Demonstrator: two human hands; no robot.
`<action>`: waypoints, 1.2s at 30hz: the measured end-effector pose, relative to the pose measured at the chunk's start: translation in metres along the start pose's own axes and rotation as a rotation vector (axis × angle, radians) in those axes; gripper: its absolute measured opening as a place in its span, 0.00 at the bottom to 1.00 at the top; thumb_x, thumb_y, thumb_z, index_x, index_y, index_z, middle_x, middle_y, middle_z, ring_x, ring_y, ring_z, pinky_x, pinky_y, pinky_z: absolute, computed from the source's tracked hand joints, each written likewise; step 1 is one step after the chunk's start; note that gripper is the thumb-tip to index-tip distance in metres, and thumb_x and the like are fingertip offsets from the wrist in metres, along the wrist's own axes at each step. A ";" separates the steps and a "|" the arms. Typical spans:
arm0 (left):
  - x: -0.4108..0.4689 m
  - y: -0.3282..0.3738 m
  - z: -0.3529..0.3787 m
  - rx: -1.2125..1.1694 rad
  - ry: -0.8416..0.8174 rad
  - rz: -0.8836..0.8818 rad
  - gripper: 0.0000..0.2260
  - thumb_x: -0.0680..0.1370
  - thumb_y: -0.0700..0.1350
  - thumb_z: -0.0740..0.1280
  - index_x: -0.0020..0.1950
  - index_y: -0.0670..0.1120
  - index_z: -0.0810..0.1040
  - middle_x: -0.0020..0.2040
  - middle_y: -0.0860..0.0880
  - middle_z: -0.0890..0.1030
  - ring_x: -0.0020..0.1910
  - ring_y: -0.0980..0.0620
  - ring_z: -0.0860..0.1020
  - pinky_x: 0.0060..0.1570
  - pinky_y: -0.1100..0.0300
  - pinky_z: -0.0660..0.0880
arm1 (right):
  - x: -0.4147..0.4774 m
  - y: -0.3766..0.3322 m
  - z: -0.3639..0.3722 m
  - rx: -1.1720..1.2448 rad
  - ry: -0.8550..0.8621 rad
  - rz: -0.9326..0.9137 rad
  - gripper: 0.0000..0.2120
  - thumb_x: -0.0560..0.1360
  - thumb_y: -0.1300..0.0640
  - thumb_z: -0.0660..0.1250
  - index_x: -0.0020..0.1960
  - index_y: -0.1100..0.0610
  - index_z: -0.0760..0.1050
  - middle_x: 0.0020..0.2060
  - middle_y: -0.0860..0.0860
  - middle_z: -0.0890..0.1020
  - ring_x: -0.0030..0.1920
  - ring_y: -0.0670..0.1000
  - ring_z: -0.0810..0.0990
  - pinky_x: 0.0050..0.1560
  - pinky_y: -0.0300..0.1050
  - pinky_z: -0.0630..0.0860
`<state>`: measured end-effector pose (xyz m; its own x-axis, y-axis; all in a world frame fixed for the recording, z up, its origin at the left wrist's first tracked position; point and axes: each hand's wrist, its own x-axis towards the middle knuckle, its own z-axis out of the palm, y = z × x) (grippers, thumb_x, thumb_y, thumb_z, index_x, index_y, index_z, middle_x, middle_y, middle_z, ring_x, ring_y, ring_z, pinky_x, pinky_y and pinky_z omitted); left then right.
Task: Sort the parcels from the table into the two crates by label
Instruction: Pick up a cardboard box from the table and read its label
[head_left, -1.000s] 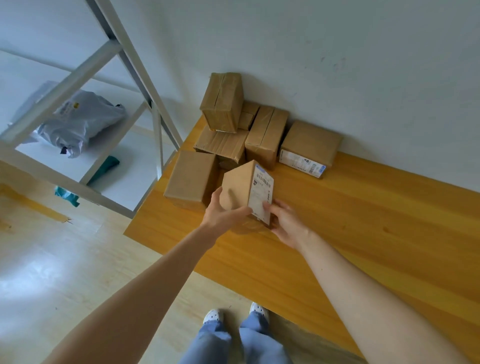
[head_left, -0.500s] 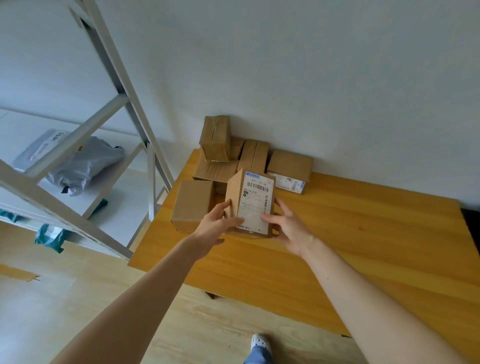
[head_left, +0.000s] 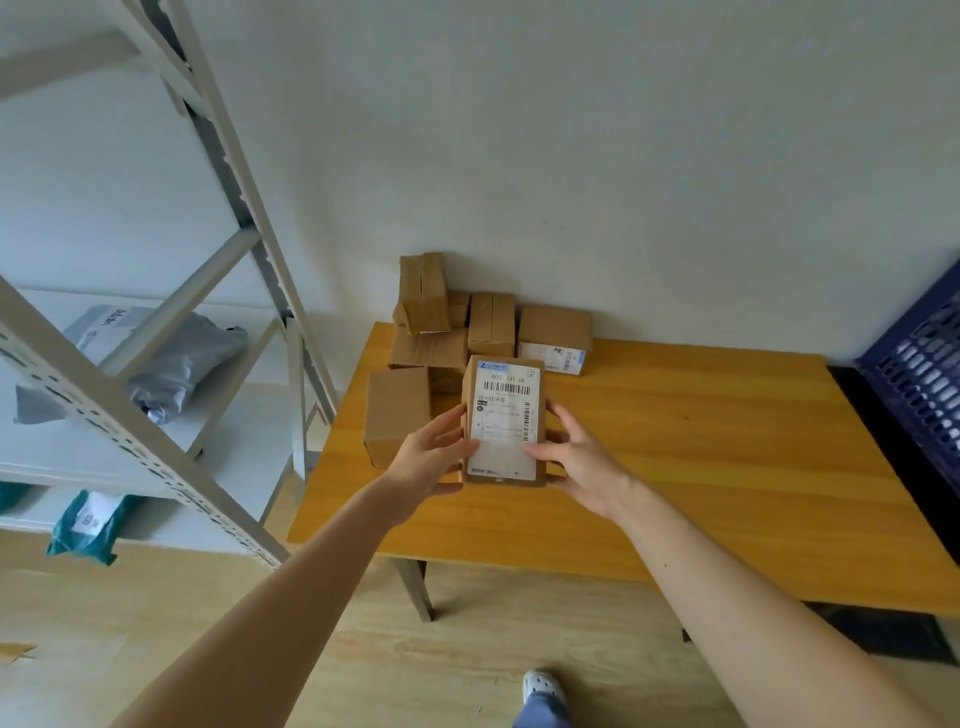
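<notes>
Change since a second ago: the box (head_left: 503, 421) has been turned from edge-on until its label (head_left: 503, 415) faces me square, and the blue crate (head_left: 919, 384) has come into view far to the right of the grip. Item held: one small brown cardboard box, upright, long axis running from the bottom edge by the wrists up and away from me, barcode end uppermost, printed face toward the camera. Grip: left hand (head_left: 426, 457) laid on the left side with the thumb tucked under the bottom corner; right hand (head_left: 582, 462) with the thumb pinching the lower right of the label and the fingers round the right side. The box is pressed between both hands. Location: over the near left part of the table (head_left: 675, 467); I cannot tell whether its bottom edge touches the wood. Beyond the grip: a stack of boxes (head_left: 452, 312) against the wall. Just left of the grip: a single box (head_left: 397, 410) standing alone. Further left: a metal rack (head_left: 156, 441) with a grey bag (head_left: 171, 358) on a shelf. Handling, by my judgement: stiff-walled, light enough for one hand, dry card with fair friction, slicker on the label paper. Best hold is across the two narrow sides near mid-height, thumb kept off the barcode so the label stays readable. A second crate is not in view.
</notes>
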<state>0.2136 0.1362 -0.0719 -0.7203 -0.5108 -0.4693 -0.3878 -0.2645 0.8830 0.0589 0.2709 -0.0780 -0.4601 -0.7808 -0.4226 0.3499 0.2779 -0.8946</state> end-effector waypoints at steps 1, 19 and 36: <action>-0.002 -0.001 0.002 0.009 -0.014 0.002 0.29 0.77 0.44 0.68 0.75 0.59 0.63 0.63 0.51 0.78 0.62 0.45 0.76 0.64 0.39 0.70 | -0.007 0.003 0.000 0.011 0.017 -0.007 0.36 0.74 0.67 0.68 0.74 0.44 0.59 0.59 0.52 0.78 0.60 0.55 0.76 0.58 0.60 0.76; -0.026 0.027 0.195 0.248 -0.372 0.128 0.25 0.79 0.46 0.67 0.73 0.61 0.64 0.63 0.54 0.78 0.54 0.50 0.80 0.53 0.50 0.77 | -0.175 0.023 -0.131 0.156 0.484 -0.110 0.31 0.75 0.67 0.68 0.71 0.46 0.63 0.60 0.50 0.79 0.59 0.52 0.77 0.45 0.47 0.79; -0.109 0.023 0.493 0.336 -0.506 0.175 0.25 0.79 0.46 0.67 0.73 0.58 0.64 0.62 0.52 0.78 0.54 0.49 0.81 0.51 0.51 0.79 | -0.376 0.058 -0.348 0.246 0.645 -0.210 0.33 0.74 0.69 0.67 0.73 0.46 0.62 0.58 0.49 0.79 0.56 0.50 0.79 0.49 0.48 0.81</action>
<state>-0.0001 0.5889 -0.0037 -0.9403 -0.0516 -0.3363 -0.3399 0.1009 0.9350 -0.0320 0.7753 -0.0218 -0.9014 -0.2972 -0.3148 0.3397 -0.0349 -0.9399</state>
